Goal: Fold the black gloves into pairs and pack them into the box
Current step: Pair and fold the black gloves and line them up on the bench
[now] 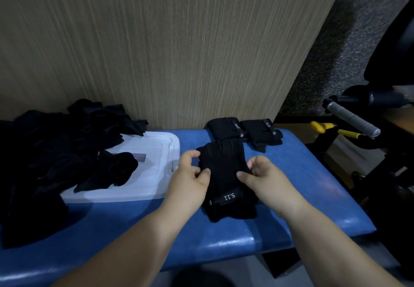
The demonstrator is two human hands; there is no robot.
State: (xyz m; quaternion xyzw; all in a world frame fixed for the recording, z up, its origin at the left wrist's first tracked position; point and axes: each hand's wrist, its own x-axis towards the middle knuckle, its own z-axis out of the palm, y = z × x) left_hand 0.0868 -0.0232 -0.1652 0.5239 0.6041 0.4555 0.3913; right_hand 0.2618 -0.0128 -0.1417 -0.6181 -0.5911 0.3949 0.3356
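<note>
Black fabric gloves (226,174), stacked as one pair with a strap tab printed 5.11 near the cuff, lie flat on the blue padded vinyl bench (302,174) straight ahead of me, fingers pointing away. My left hand (190,174) pinches the pair's left edge between thumb and curled fingers, and my right hand (262,174) does the same on the right edge, so both hold cloth at mid-palm height. I judge the pair light, soft and floppy, with a matte knit that should not slip; the strap is the only stiffer part. The side edges seem the right place to hold for folding the finger end back toward the cuff. Two folded black glove bundles (244,131) sit side by side at the bench's far edge, just beyond the pair, against a grained beige wall panel (156,51). To the left, a translucent white plastic box lid (161,152) lies flat, half buried under a loose heap of unfolded black gloves (56,147). I cannot see the box itself. Yellow-handled tools (324,127) rest off to the right.
</note>
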